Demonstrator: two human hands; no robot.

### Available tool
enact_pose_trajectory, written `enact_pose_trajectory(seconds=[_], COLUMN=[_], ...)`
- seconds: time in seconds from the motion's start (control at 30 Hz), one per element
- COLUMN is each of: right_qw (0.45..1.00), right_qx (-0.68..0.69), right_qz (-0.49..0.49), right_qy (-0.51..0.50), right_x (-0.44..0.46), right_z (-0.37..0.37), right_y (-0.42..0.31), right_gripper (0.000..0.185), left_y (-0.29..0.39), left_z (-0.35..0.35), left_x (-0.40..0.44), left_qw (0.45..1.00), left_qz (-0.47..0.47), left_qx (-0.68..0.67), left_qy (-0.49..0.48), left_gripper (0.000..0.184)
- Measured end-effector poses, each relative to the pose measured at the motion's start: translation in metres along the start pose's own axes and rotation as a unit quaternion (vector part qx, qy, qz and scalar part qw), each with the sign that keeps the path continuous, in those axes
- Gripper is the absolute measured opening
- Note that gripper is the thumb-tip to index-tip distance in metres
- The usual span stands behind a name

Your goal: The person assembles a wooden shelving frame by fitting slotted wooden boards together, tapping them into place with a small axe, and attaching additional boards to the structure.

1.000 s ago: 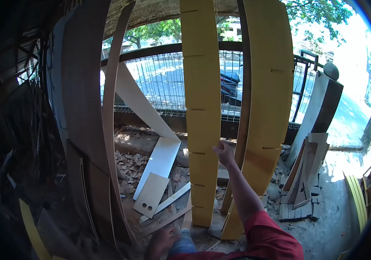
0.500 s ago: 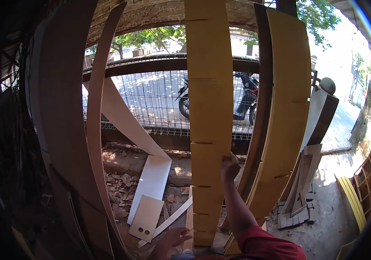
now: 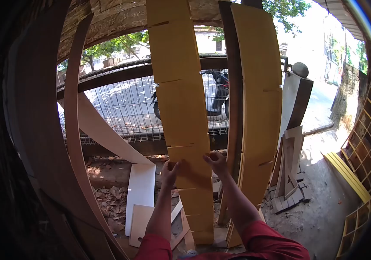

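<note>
A long yellow board (image 3: 181, 112) with short slots along it stands nearly upright before me, its top tilted a little to the left. At its left edge my left hand (image 3: 169, 173) is closed, gripping the board. On the opposite edge, slightly higher, my right hand (image 3: 216, 163) pinches the same board between thumb and fingers. To the right leans a second slotted yellow board (image 3: 259, 99), with a dark narrow board (image 3: 234, 86) along its left side.
Brown boards (image 3: 40, 108) lean at the left. Behind stands a wire mesh fence (image 3: 124, 108), with a motorcycle (image 3: 216, 93) beyond it. White and tan panels (image 3: 141, 186) rest low down. Offcuts (image 3: 288, 160), yellow strips (image 3: 346, 175) and a yellow lattice (image 3: 367, 138) are at the right.
My left hand has risen from low down and taken hold of the board's left edge. The board's top has tilted left in view, and my right hand remains on its right edge.
</note>
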State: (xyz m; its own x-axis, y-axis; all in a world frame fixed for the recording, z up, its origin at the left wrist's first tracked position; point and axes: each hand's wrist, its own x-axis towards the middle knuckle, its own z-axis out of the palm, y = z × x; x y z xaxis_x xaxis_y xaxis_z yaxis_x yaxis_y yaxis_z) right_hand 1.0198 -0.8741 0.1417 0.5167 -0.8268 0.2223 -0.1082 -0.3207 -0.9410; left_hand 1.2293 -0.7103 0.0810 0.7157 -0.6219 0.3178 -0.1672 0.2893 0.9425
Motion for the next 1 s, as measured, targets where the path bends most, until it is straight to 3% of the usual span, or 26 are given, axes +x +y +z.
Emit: enact_pose_trajectory(seconds=[0.07, 0.17, 0.23, 0.27, 0.37, 0.43, 0.53, 0.57, 0.73, 0.83, 1.0], right_qw=[0.996, 0.992, 0.981, 0.973, 0.973, 0.969, 0.963, 0.957, 0.915, 0.884, 0.851], right_qx=[-0.066, 0.056, 0.126, 0.158, 0.120, 0.141, 0.184, 0.203, 0.330, 0.391, 0.431], right_qz=[0.028, -0.062, -0.046, -0.037, -0.113, -0.114, -0.122, -0.143, -0.153, -0.165, -0.189], right_qy=[-0.047, -0.094, -0.137, -0.163, -0.165, -0.169, -0.154, -0.150, -0.172, -0.197, -0.234], right_x=[-0.012, -0.052, -0.083, -0.100, -0.159, -0.193, -0.246, -0.257, -0.325, -0.372, -0.415], right_z=[-0.014, -0.013, -0.020, -0.026, -0.047, -0.059, -0.072, -0.075, -0.106, -0.138, -0.173], right_y=[-0.010, -0.020, -0.023, -0.024, -0.044, -0.037, -0.029, -0.018, -0.028, -0.057, -0.087], right_gripper=[0.053, 0.048, 0.046, 0.045, 0.030, 0.029, 0.030, 0.033, 0.043, 0.046, 0.049], left_y=[0.018, 0.029, 0.044, 0.045, 0.012, -0.011, 0.059, 0.093, 0.128, 0.154, 0.264], left_z=[-0.003, -0.009, -0.007, -0.014, -0.024, -0.028, -0.005, 0.018, 0.056, 0.071, 0.086], left_x=[-0.017, -0.050, -0.083, -0.102, -0.169, -0.217, -0.291, -0.313, -0.421, -0.467, -0.523], left_qw=[0.999, 0.997, 0.989, 0.993, 0.991, 0.999, 0.986, 0.976, 0.959, 0.934, 0.903], left_qz=[-0.015, -0.040, -0.069, -0.075, -0.094, -0.030, -0.006, 0.038, 0.024, 0.095, 0.104], left_qx=[-0.030, -0.067, -0.128, -0.086, -0.092, -0.008, 0.122, 0.091, 0.021, 0.038, 0.074], left_qy=[0.004, 0.004, 0.005, -0.031, -0.036, 0.039, 0.117, 0.193, 0.280, 0.342, 0.409], left_gripper=[0.042, 0.041, 0.045, 0.057, 0.066, 0.068, 0.066, 0.066, 0.056, 0.048, 0.048])
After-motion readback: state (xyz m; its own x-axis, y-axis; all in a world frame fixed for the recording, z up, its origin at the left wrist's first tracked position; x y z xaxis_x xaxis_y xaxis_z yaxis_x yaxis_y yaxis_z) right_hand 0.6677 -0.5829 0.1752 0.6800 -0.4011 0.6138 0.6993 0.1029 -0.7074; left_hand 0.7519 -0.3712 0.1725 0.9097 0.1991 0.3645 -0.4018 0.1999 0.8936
